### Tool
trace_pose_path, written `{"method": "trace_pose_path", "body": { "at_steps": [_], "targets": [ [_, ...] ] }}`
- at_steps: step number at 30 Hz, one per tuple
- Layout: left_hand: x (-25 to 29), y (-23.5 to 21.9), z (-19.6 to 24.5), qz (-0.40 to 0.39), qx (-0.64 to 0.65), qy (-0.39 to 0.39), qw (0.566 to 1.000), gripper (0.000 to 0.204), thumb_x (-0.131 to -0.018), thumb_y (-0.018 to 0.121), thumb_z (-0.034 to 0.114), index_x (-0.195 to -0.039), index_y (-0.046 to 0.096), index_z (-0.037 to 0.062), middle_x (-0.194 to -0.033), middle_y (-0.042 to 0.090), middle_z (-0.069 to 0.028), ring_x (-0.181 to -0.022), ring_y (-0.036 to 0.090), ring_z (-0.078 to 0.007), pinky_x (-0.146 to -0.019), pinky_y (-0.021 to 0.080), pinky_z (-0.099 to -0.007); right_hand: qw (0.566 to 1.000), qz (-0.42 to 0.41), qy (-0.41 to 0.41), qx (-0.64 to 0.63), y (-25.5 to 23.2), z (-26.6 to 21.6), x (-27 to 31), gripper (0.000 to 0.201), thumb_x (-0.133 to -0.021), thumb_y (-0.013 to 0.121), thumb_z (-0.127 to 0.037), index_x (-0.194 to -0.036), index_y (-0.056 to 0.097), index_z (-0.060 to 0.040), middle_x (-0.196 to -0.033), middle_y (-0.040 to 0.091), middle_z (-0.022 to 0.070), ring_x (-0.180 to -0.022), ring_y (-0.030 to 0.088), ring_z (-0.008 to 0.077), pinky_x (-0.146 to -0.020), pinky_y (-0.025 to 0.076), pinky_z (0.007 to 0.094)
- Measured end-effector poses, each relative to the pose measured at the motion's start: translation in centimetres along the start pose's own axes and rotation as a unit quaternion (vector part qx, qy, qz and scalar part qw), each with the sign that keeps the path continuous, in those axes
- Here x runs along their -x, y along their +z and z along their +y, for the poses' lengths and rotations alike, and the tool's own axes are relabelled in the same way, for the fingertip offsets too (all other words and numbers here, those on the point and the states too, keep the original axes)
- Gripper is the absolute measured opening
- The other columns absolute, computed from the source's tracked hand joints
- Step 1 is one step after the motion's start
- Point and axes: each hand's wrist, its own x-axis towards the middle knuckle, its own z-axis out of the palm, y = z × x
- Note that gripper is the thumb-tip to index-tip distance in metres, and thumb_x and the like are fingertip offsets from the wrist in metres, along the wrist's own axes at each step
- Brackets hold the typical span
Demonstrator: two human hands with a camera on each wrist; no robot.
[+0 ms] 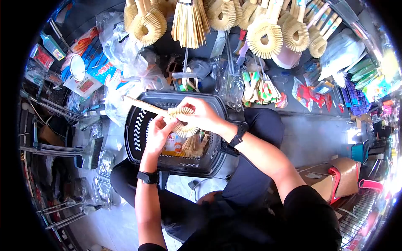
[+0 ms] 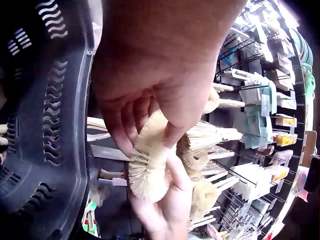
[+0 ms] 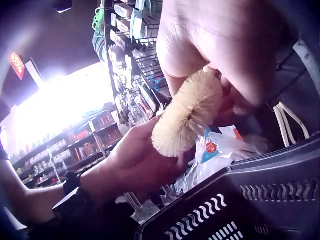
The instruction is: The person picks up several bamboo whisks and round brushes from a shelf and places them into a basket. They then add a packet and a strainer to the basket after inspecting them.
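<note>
- brush [image 1: 185, 132] sat between the hands; left hand [image 1: 157, 136] and right hand [image 1: 200, 113] both gripped its head
- handle [image 1: 144, 106] stuck out past left hand
- basket [image 1: 135, 140] below hands

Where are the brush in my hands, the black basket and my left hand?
Brush [image 2: 151, 162], left wrist view: on its bristles.
Black basket [image 1: 188, 168], head view: on its near rim.
Left hand [image 1: 157, 136], head view: on its middle.

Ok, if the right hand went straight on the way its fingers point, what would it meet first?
The round brush the right hand holds; just past it, probably the left hand, though depth is unclear.
</note>
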Motion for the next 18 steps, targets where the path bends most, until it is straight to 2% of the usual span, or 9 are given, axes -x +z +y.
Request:
{"method": "trace_pose_path", "body": {
  "at_steps": [4,6,8,9,10,11,14,16,18],
  "targets": [
    [-0.1,0.1,0.3,0.011,0.020,0.009,1.000,0.038,-0.100,0.064,0.010,-0.135,0.056,-0.0016,-0.121,0.067,-0.0073,-0.105,0.064,-0.0125,-0.091,0.054,-0.0286,0.998,0.004,-0.043,0.035,-0.2,0.5,0.1,0.018,-0.089,0.076,-0.008,-0.099,0.063,-0.0004,-0.091,0.067,0.0017,-0.083,0.061,0.0070,-0.073,0.052,0.0254],
    [-0.1,-0.3,0.3,0.041,0.045,-0.023,0.998,0.042,-0.107,0.054,0.024,-0.143,0.050,0.0018,-0.123,0.064,-0.0053,-0.110,0.063,-0.0136,-0.092,0.053,-0.0295,0.995,-0.001,-0.066,0.071,-0.3,1.2,0.3,0.022,-0.087,0.079,-0.009,-0.101,0.064,0.0000,-0.093,0.066,0.0016,-0.086,0.061,0.0076,-0.076,0.052,0.0263],
    [-0.6,-1.1,-0.7,0.059,0.002,0.021,0.998,0.045,-0.108,0.053,0.024,-0.146,0.047,0.0019,-0.122,0.065,-0.0057,-0.112,0.063,-0.0143,-0.094,0.052,-0.0309,0.997,-0.042,-0.040,0.058,0.1,-0.1,0.7,0.023,-0.089,0.078,-0.013,-0.104,0.065,-0.0007,-0.095,0.066,0.0010,-0.087,0.061,0.0079,-0.077,0.052,0.0274],
    [-0.4,-1.2,-0.6,0.046,0.008,0.025,0.999,0.045,-0.107,0.053,0.022,-0.147,0.045,0.0019,-0.121,0.065,-0.0063,-0.113,0.062,-0.0147,-0.095,0.052,-0.0315,0.997,-0.062,0.048,-0.024,0.1,0.0,0.8,0.021,-0.093,0.075,-0.017,-0.106,0.067,-0.0022,-0.097,0.067,0.0009,-0.088,0.061,0.0068,-0.075,0.052,0.0273],
    [-0.5,-1.2,-0.4,0.031,0.013,0.035,0.999,0.046,-0.107,0.053,0.021,-0.148,0.043,0.0020,-0.121,0.065,-0.0069,-0.113,0.062,-0.0151,-0.096,0.052,-0.0320,0.998,-0.049,-0.031,-0.005,0.1,1.2,0.3,0.019,-0.097,0.070,-0.020,-0.107,0.067,-0.0038,-0.098,0.068,0.0009,-0.087,0.061,0.0057,-0.072,0.050,0.0256],
    [-0.4,-1.0,-0.4,0.019,0.071,0.031,0.997,0.046,-0.107,0.053,0.020,-0.149,0.043,0.0020,-0.122,0.065,-0.0074,-0.113,0.063,-0.0157,-0.098,0.051,-0.0323,0.996,-0.062,0.045,-0.041,-0.3,1.1,0.2,0.023,-0.099,0.068,-0.025,-0.109,0.066,-0.0043,-0.099,0.068,0.0003,-0.088,0.062,0.0062,-0.075,0.050,0.0245],
    [-0.4,-0.7,-0.4,-0.029,0.175,0.039,0.983,0.042,-0.107,0.051,0.016,-0.146,0.044,0.0018,-0.129,0.063,-0.0112,-0.120,0.061,-0.0197,-0.106,0.046,-0.0355,0.984,-0.036,0.127,-0.123,-0.2,0.1,0.3,0.029,-0.100,0.064,-0.032,-0.113,0.061,-0.0062,-0.111,0.063,0.0018,-0.101,0.059,0.0090,-0.085,0.049,0.0261],
    [-0.1,-0.2,0.2,-0.031,0.210,0.033,0.977,0.040,-0.107,0.050,0.015,-0.144,0.046,0.0016,-0.133,0.062,-0.0136,-0.125,0.059,-0.0230,-0.109,0.044,-0.0372,0.989,-0.065,0.118,-0.054,-0.2,0.9,-0.1,0.037,-0.098,0.066,-0.026,-0.128,0.055,-0.0056,-0.122,0.059,0.0032,-0.111,0.061,0.0119,-0.091,0.052,0.0304],
    [-0.2,-0.4,0.4,-0.054,0.204,0.021,0.977,0.038,-0.107,0.047,0.014,-0.143,0.045,0.0009,-0.138,0.060,-0.0170,-0.126,0.059,-0.0258,-0.110,0.044,-0.0421,0.980,-0.049,0.160,-0.106,0.6,0.9,0.5,0.042,-0.095,0.070,-0.019,-0.130,0.056,-0.0026,-0.118,0.062,0.0049,-0.108,0.063,0.0129,-0.092,0.052,0.0310]
  ]
}}
